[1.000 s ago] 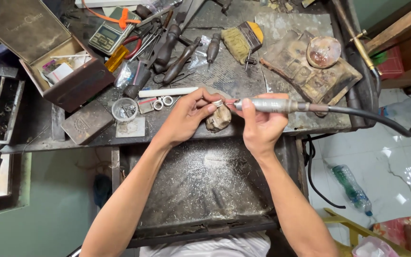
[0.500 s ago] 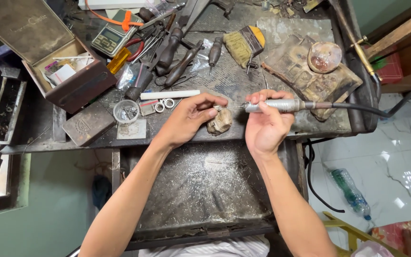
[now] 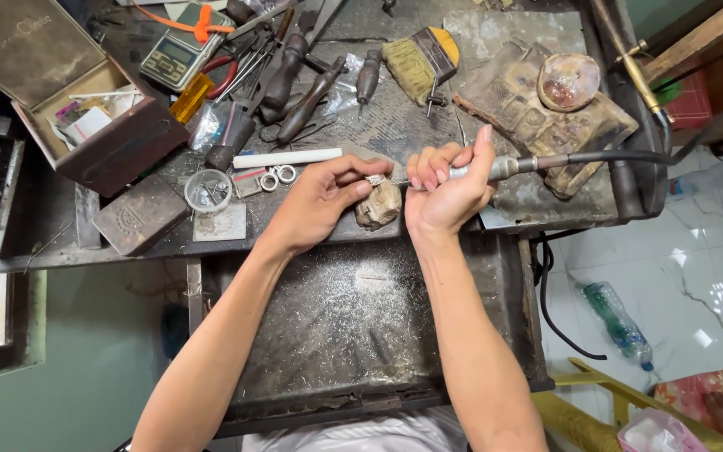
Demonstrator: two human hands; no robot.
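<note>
While my left hand [image 3: 321,201] is pinching a small metal piece [image 3: 376,179] atop the worn bench peg [image 3: 377,205], my right hand [image 3: 445,192] is gripping the rotary handpiece [image 3: 504,166] just beside it.

light: even, soft daylight | glare: floor tiles [image 3: 705,251] | focus: sharp | edges: perhaps slightly bowed

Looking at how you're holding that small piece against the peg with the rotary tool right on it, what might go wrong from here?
The left hand pinches a small metal piece right where the handpiece in the right hand works, so a slip could nick fingertips. The piece could also spring loose into the tray below. The cable crosses the cluttered bench and may snag.
</note>
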